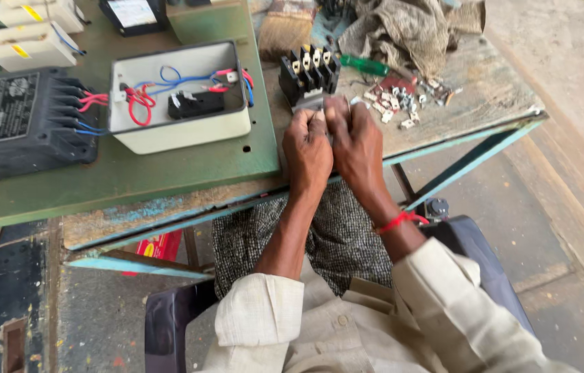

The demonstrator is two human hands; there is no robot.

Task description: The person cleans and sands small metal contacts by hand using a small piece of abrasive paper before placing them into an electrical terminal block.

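Saw, far off at nine o'clock from the hands, a black finned unit [16, 121] on the green panel [133, 173], tied by red and blue wires to an open white box [178, 97] at about ten o'clock. Judged those exposed wire loops easy to snag with a sleeve or elbow, with the box dragged along. Found the left hand [308, 148] curled shut at the table edge [471, 131], fingertips pinched against those of the right hand [355, 141], likewise closed, a red thread [399, 221] round its wrist. Made out only a sliver of a small pale piece [320, 110] squeezed between the two sets of fingertips; could not tell its kind or which hand bore more of the grip. Reckoned a slip here likely to drop it over the edge into the lap or onto the floor, so close to the rim. Noted a black terminal block [309, 72] just beyond the knuckles at twelve o'clock, near enough for a jerked hand to knock over. Spotted a green-handled screwdriver [364, 65] at one o'clock and loose small fittings [402, 103] at two o'clock, beside a crumpled cloth [409, 27]; judged a careless sweep of the right forearm enough to scatter those fittings off the table.
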